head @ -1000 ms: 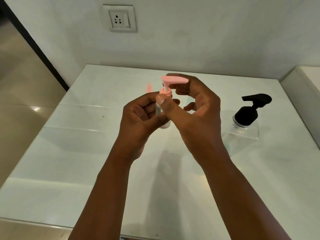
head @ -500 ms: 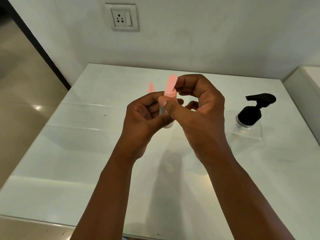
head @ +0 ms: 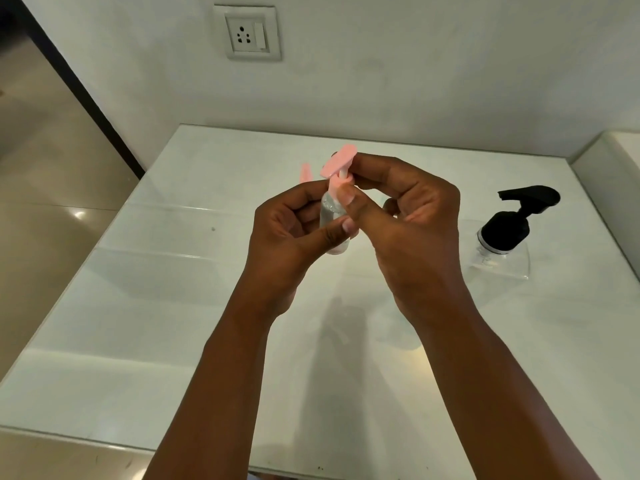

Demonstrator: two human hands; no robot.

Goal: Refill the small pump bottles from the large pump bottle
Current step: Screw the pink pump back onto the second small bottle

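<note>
A small clear pump bottle (head: 330, 211) with a pink pump head (head: 338, 164) is held above the table's middle. My left hand (head: 289, 233) grips its clear body, thumb across the front. My right hand (head: 408, 220) pinches the pink collar and pump head from the right. A second small bottle's pink top (head: 305, 173) peeks out behind my left hand; the remainder of that bottle is hidden. The large clear pump bottle (head: 504, 261) with a black pump (head: 509, 225) stands on the table at the right, apart from both hands.
The white glossy table (head: 145, 306) butts against a white wall with a power socket (head: 247, 32). A raised white ledge (head: 613, 188) borders the table's right side. To the left the table edge drops to a tiled floor (head: 41, 188).
The pink pump head has turned in my right hand's fingers: its spout pointed right, then away, and now points up-left. My left hand keeps its grip on the bottle body.
</note>
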